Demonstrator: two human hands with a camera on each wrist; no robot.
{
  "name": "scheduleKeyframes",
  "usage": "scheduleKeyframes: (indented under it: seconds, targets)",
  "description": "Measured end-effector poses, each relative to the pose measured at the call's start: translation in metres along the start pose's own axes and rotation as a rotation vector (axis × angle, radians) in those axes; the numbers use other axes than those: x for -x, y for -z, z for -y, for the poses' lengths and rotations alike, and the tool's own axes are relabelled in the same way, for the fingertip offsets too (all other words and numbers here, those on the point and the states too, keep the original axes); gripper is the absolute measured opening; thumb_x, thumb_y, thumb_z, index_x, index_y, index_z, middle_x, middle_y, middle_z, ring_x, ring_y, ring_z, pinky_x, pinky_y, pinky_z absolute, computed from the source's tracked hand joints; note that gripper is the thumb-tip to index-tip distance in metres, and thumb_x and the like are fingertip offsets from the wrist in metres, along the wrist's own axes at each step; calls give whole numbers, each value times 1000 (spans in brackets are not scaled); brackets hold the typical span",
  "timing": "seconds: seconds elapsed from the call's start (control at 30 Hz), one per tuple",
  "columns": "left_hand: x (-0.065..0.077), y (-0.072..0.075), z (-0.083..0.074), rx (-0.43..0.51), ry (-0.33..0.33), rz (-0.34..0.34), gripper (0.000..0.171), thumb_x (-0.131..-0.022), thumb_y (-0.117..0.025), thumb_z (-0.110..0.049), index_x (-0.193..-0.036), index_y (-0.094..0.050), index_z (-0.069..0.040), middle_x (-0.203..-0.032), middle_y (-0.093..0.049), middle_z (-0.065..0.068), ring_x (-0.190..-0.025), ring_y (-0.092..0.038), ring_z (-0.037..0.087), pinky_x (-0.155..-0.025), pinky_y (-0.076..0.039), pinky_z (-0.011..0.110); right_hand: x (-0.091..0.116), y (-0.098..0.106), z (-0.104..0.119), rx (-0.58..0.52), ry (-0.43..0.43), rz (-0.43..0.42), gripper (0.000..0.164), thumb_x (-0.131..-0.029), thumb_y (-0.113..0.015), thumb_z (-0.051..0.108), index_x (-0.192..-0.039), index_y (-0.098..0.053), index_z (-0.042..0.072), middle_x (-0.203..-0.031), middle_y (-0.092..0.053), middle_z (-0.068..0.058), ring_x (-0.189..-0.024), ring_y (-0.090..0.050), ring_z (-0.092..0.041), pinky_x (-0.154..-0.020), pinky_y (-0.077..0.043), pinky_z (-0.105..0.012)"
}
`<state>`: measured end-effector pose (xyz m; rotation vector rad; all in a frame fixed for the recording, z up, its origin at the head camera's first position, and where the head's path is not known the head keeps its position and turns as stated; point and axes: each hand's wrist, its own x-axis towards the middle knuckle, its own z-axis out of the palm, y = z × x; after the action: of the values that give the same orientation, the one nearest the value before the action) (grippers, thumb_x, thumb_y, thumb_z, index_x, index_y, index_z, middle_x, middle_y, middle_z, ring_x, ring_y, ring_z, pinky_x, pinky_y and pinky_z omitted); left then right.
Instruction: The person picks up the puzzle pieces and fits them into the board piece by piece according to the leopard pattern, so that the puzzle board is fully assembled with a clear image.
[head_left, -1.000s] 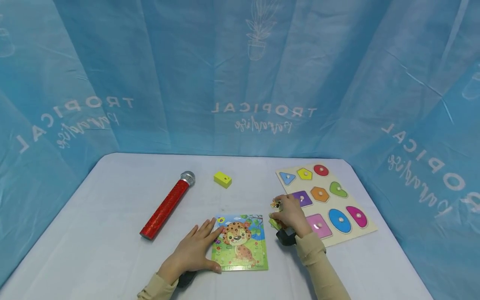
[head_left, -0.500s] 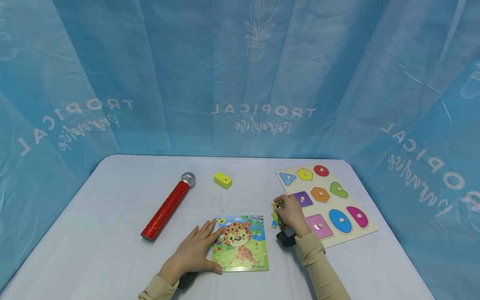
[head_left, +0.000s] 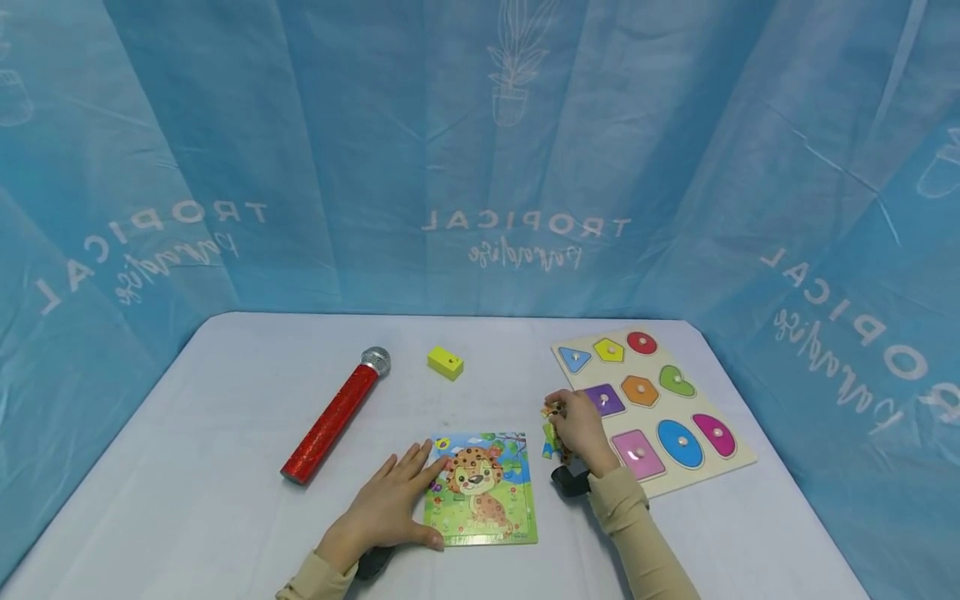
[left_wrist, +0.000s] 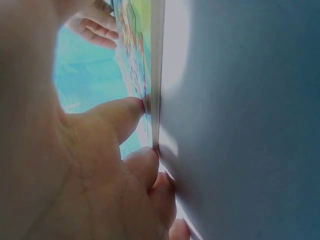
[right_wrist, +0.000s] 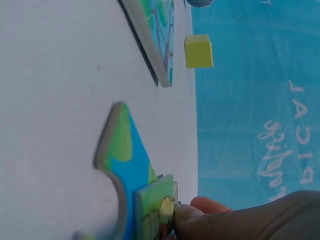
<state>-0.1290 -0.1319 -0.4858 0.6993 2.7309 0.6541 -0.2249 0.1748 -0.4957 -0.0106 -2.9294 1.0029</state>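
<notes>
A square leopard picture puzzle (head_left: 491, 500) lies flat near the front of the table. My left hand (head_left: 384, 504) is spread along its left side, fingertips over the picture and thumb by the lower corner. Seen from the left wrist, the fingers (left_wrist: 132, 110) touch the board's edge. To the right of the puzzle, my right hand (head_left: 583, 429) pinches a small green puzzle piece (right_wrist: 150, 205) between thumb and fingers. Under it a blue-and-green puzzle piece (right_wrist: 127, 160) sticks out. More spotted piece surfaces show beside the right fingers, partly hidden by the hand.
A peg shape board (head_left: 656, 442) with coloured knobbed shapes lies right of my right hand. A yellow block (head_left: 446, 363) sits behind the puzzle. A red glittery microphone (head_left: 333, 425) lies at the left. Blue curtain (head_left: 480, 167) encloses the white table (head_left: 187, 467).
My right thumb has drawn in toward the fingers, and a blue-and-green piece now shows beside that hand. The left hand has stayed on the puzzle.
</notes>
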Motion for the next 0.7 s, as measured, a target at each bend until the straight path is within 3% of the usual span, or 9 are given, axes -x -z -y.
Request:
scheduleKeyframes:
  seconds: [0.33, 0.53, 0.7]
  targets:
    - [1, -1, 0, 11, 4, 0, 113, -59, -80, -64, -150, -36, -13, -161, -21, 18, -149, -19, 39, -119, -18, 61, 2, -1, -3, -19, 4, 11, 23, -89, -68, 13, -110, -68, 4, -121, -54, -21, -89, -55, -27, -83, -51, -46]
    - [0, 0, -1, 13, 10, 1, 113, -59, -80, -63, -150, -36, -13, -161, -21, 18, -149, -19, 39, -119, -18, 60, 2, -1, -5, 11, 49, 60, 43, -84, -76, 25, -118, -63, 2, -128, -52, -24, -106, -55, -33, -92, -50, -51]
    - [-1, -1, -1, 16, 16, 5, 113, -59, -80, -64, -150, -36, -14, -161, -21, 17, -149, -18, 38, -119, -17, 60, 1, 0, -4, 39, 38, 104, 49, -79, -80, 22, -121, -62, 5, -128, -51, -21, -110, -53, -33, -96, -48, -51]
